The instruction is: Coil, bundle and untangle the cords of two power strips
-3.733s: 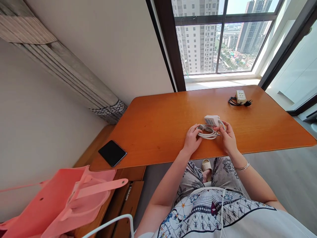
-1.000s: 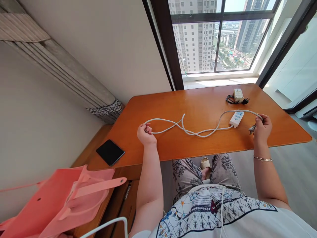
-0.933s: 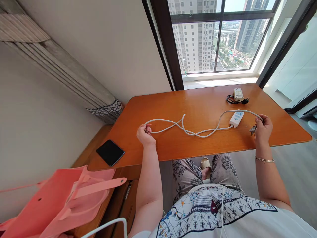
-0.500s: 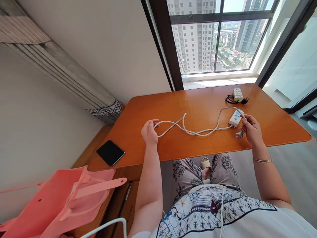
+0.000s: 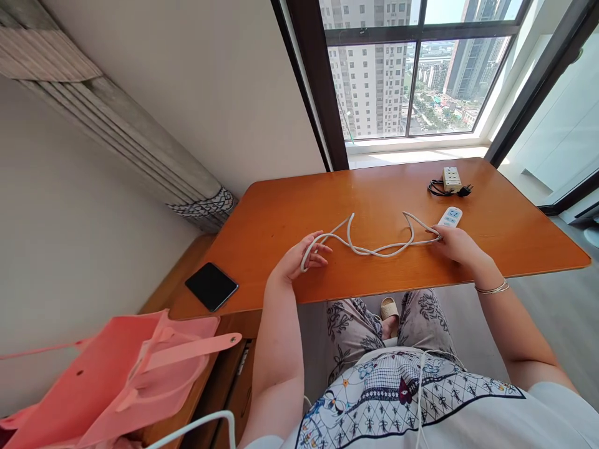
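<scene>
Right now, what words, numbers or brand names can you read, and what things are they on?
None: I can't read any words, numbers or brands here.
White power strip: bluish marks on its face, too small to make out.
Cream socket block: too small to tell if anything is written.
Black device: dark screen, no writing visible.
Shirt: patterns, no readable words.

left grip [image 5: 322,251]: spread, white cable [image 5: 374,253] across | right grip [image 5: 438,234]: clasping cable beside power strip [image 5: 452,216]
</scene>
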Motion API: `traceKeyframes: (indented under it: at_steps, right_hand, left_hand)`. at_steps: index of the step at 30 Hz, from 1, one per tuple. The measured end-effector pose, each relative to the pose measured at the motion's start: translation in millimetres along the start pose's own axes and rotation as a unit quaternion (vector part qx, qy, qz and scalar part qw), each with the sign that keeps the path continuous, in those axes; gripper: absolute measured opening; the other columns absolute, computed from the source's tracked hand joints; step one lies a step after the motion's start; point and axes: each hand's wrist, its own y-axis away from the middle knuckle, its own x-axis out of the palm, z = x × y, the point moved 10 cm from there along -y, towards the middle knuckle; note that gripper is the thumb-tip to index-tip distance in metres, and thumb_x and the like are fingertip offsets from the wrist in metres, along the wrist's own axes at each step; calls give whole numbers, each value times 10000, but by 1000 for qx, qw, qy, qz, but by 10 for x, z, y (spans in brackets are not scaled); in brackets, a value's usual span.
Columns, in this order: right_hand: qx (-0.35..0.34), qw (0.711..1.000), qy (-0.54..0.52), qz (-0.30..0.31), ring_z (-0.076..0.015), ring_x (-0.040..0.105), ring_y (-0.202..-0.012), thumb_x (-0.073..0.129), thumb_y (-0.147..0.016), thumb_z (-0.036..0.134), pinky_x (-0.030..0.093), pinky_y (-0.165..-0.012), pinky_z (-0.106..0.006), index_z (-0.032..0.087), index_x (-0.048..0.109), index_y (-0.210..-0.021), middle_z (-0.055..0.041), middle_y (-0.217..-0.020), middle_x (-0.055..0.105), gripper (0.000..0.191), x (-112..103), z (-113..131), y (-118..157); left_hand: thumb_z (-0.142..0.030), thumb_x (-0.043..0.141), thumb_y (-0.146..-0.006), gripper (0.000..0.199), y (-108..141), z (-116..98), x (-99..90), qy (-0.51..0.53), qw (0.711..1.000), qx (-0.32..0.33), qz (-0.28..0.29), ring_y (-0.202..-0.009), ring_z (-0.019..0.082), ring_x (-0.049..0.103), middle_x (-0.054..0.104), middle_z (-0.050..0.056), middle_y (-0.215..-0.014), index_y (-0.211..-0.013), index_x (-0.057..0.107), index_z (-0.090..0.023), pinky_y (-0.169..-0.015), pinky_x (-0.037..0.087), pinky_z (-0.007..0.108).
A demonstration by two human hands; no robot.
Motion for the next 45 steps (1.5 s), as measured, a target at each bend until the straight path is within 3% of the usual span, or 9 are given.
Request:
traceKeyframes:
  at_steps: [7, 15, 22, 27, 33, 35, 38, 42, 45]
  right_hand:
    - [10, 984, 143, 103, -289, 704, -1028, 541, -867, 115, 462, -694, -303, 195, 701, -1034, -127, -1106, 754, 245, 208, 31, -108]
    - [30, 979, 201, 14, -262, 704, -940, 453, -974, 270, 438, -629, -307, 179, 715, -1084, -132, -1179, 697, 299, -99, -277, 5]
    - [91, 975, 202, -15, -263, 714, -930, 453, -970, 269, 450, -619, -316, 216, 715, -1193, -114, -1258, 701, 347, -238, -734, 155]
    - [135, 969, 201, -37, -288, 710, -958, 461, -988, 331, 435, -599, -323, 213, 700, -1240, -116, -1303, 694, 367, -304, -967, 233]
    - [183, 964, 169, -89, -253, 686, -864, 470, -998, 345, 449, -634, -321, 221, 713, -1224, -138, -1315, 682, 354, -469, -1176, 311]
    - [197, 962, 163, -96, -243, 675, -843, 493, -990, 331, 439, -632, -317, 222, 720, -1209, -140, -1305, 681, 334, -513, -1240, 346]
    - [192, 961, 177, -94, -228, 655, -812, 507, -992, 325, 383, -591, -313, 202, 726, -1207, -153, -1285, 685, 330, -547, -1289, 378]
    - [185, 959, 204, -74, -238, 665, -855, 478, -1000, 299, 343, -562, -325, 209, 722, -1225, -147, -1304, 688, 344, -536, -1410, 397]
    - [186, 950, 241, -66, -279, 694, -976, 442, -998, 277, 428, -643, -353, 218, 714, -1221, -118, -1319, 697, 357, -529, -1556, 402]
  left_hand:
    - [-411, 671, -751, 494, -120, -9, 8, -125, 992, 18, 12, -783, 232, 745, 779, 90, -911, -1202, 674, -209, -806, 574, 365]
    - [-386, 739, -664, 272, -113, -122, -131, -283, 957, 43, -51, -1160, 339, 686, 766, 90, -1217, -896, 822, -270, -880, 552, 341]
    - [-316, 727, -753, 726, -321, -104, -219, -363, 913, 56, -177, -1517, 365, 376, 466, 215, -1579, -1441, 561, -151, -1228, 299, 455]
    - [-275, 724, -804, 971, -343, -198, -434, -322, 900, 86, -282, -1468, 387, 447, 494, 263, -1541, -1623, 225, -122, -1206, 336, 514]
    - [-216, 739, -771, 897, -249, -356, -661, -391, 844, 137, -340, -1567, 394, 244, 461, 279, -1559, -1566, 341, -94, -1271, 142, 606]
    - [-202, 714, -792, 782, -237, -353, -810, -341, 860, 167, -343, -1518, 361, 376, 583, 252, -1458, -1510, 411, -139, -1261, 172, 617]
    - [-186, 651, -825, 580, -214, -353, -1112, -150, 894, 250, -340, -1341, 261, 605, 722, 190, -1257, -1380, 483, -185, -1178, 403, 477]
    - [-222, 675, -814, 478, -162, -306, -1498, 56, 875, 313, -365, -1242, 212, 675, 755, 124, -1151, -1260, 503, -243, -1075, 492, 381]
    - [-213, 767, -745, 529, -189, -311, -1530, 91, 879, 326, -336, -1223, 225, 684, 757, 109, -1132, -1215, 527, -262, -1082, 486, 402]
